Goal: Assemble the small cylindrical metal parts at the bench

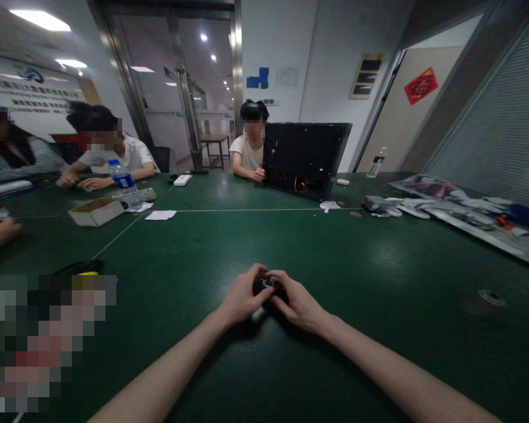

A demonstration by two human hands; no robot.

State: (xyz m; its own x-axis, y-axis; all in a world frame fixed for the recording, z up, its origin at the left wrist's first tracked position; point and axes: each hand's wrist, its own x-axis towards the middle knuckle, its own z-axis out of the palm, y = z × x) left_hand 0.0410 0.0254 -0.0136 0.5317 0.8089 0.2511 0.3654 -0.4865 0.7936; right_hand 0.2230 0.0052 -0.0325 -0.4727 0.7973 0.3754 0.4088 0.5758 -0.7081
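Head view: your left hand [244, 296] and right hand [297, 302] grip a small dark object [268, 286], lower middle, over the green work table [379, 258]. Upper middle: a glass door [185, 88]; below it, a black panel [306, 158] stands upright, a seated person [247, 155] behind it.

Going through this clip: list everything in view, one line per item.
table: 1, dark green, under everything
small object: 1, black, between both hands
bottles: 2, clear, far left and far right
box: 1, white and brown, left
papers: 2, white, mid-table
block: 1, white, far side
panel: 1, black, upright, far side
heap of bags and parts: 1, mixed, right
seated people: 3, mixed clothing, left and far side
left hand: 1, on object
right hand: 1, on object
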